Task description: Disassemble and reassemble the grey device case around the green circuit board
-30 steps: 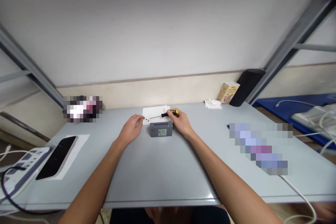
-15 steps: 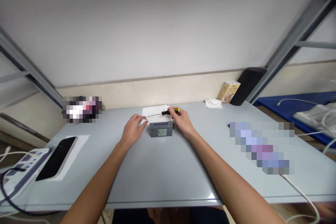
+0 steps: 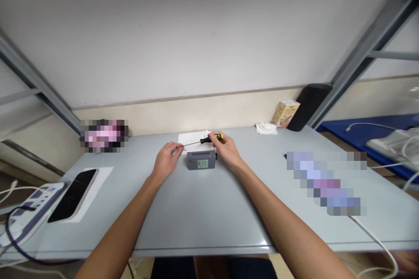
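My right hand (image 3: 225, 150) holds a black and yellow screwdriver (image 3: 212, 138) by its handle, with the thin shaft pointing left. At the shaft's tip, the thumb and fingers of my left hand (image 3: 167, 157) are pinched together. What lies between those fingertips is too small to make out. Just right of the left fingertips, a tiny dark speck (image 3: 185, 150), perhaps a screw, rests on a white sheet of paper (image 3: 191, 137). A grey metal box (image 3: 200, 161) with vent slots and a pale label stands in front of the paper, between my hands.
To the left, a phone (image 3: 74, 195) lies on white paper beside a power strip (image 3: 31, 213) with cables. At the back right are a crumpled tissue (image 3: 266, 128), a yellow carton (image 3: 285, 113) and a black cylinder (image 3: 309, 107). A blurred item with a white cable lies on the right.
My left thumb and fingers have closed into a pinch at the screwdriver's tip. The screwdriver has shifted slightly left. Two dark specks showed by the fingertips before; one shows now.
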Demonstrator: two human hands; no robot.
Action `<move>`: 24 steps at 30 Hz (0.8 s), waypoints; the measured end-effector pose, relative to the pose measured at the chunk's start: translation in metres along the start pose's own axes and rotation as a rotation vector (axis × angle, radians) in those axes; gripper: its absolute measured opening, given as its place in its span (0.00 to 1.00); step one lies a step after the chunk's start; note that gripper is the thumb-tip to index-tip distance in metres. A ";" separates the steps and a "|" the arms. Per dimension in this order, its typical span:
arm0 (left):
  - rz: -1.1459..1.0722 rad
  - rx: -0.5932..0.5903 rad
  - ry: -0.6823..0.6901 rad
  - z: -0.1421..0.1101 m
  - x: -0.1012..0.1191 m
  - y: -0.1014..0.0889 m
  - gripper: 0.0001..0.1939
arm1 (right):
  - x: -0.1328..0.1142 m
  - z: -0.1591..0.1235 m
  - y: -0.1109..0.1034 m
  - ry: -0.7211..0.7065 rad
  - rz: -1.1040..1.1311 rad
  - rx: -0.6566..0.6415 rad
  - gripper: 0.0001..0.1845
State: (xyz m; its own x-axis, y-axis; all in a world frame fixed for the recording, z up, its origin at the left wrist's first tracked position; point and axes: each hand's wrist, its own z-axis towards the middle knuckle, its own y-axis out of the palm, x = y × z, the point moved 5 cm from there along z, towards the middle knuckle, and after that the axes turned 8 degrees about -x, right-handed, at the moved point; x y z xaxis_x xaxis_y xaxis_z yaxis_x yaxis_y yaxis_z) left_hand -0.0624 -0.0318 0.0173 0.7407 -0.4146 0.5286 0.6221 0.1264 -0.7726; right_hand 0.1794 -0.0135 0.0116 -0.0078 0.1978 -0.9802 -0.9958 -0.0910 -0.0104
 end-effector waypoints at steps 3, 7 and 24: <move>-0.001 0.015 0.015 0.000 0.000 0.000 0.11 | -0.002 0.000 -0.001 -0.003 -0.002 -0.009 0.30; 0.002 0.026 0.041 0.000 0.003 -0.002 0.12 | -0.008 -0.002 -0.001 -0.017 -0.015 -0.020 0.30; -0.109 0.238 0.282 -0.012 0.067 -0.017 0.10 | -0.069 -0.016 -0.012 -0.320 0.110 0.079 0.30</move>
State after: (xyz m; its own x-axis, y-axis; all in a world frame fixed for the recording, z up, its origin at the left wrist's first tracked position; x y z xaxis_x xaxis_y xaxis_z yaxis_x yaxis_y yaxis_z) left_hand -0.0269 -0.0726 0.0618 0.5884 -0.6648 0.4602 0.7598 0.2599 -0.5960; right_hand 0.1937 -0.0415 0.0760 -0.1309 0.4881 -0.8629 -0.9913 -0.0557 0.1189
